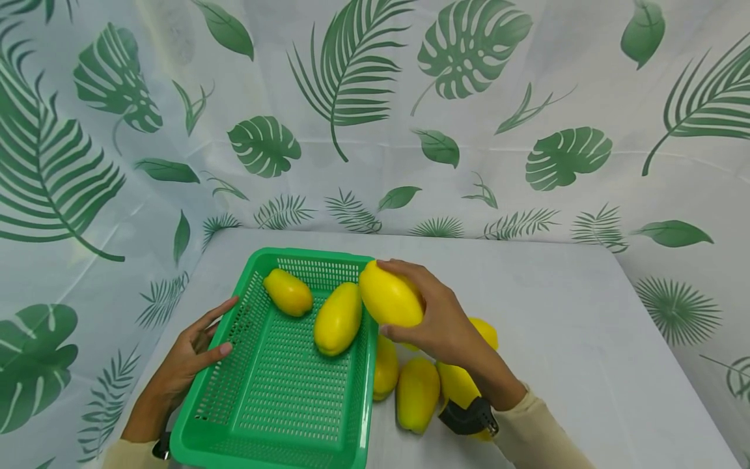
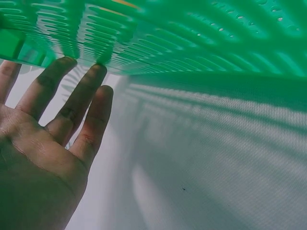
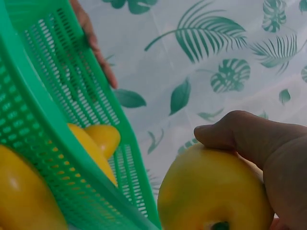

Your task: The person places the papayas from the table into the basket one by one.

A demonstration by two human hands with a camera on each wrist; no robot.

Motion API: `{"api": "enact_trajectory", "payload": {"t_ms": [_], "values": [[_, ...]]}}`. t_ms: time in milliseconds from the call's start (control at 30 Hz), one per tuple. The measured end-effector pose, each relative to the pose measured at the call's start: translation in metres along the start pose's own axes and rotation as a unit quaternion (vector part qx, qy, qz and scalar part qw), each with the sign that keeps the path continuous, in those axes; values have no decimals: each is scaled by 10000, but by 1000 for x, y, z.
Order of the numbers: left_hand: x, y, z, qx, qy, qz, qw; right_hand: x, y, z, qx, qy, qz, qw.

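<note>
My right hand (image 1: 439, 312) grips a yellow papaya (image 1: 389, 296) at the right rim of a green plastic basket (image 1: 375, 391), thumb on its near side and fingers over its far side. In the right wrist view the papaya (image 3: 213, 187) shows a small green stem end. Two more papayas lie inside the basket, a smaller one (image 1: 288, 293) at the far left and a larger one (image 1: 338, 319) near the right wall. My left hand (image 1: 190, 352) holds the basket's left side, thumb over the rim; its other fingers (image 2: 91, 91) reach along the outer wall.
Several papayas (image 1: 418, 394) lie on the white table (image 1: 562, 326) beside the basket's right wall, partly hidden under my right hand and wrist. A leaf-patterned cloth (image 1: 375, 156) hangs behind the table and along its sides.
</note>
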State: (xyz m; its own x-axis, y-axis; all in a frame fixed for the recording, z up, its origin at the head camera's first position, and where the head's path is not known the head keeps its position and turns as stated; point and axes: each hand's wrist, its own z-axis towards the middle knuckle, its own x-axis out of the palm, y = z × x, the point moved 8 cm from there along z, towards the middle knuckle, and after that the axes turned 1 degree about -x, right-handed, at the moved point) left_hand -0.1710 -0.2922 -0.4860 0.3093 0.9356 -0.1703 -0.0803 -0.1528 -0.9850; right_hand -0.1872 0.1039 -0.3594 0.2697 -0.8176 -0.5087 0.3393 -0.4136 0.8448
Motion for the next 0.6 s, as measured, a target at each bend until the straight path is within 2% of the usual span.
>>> {"api": "enact_trajectory", "payload": {"t_ms": [300,600], "values": [[1,-3,0,53,8,25,10000,16,15,1,-333,212,130,9991],[4,-7,-2,153,125,-285,9994,34,21,4,-593,361,181,9974]]}}
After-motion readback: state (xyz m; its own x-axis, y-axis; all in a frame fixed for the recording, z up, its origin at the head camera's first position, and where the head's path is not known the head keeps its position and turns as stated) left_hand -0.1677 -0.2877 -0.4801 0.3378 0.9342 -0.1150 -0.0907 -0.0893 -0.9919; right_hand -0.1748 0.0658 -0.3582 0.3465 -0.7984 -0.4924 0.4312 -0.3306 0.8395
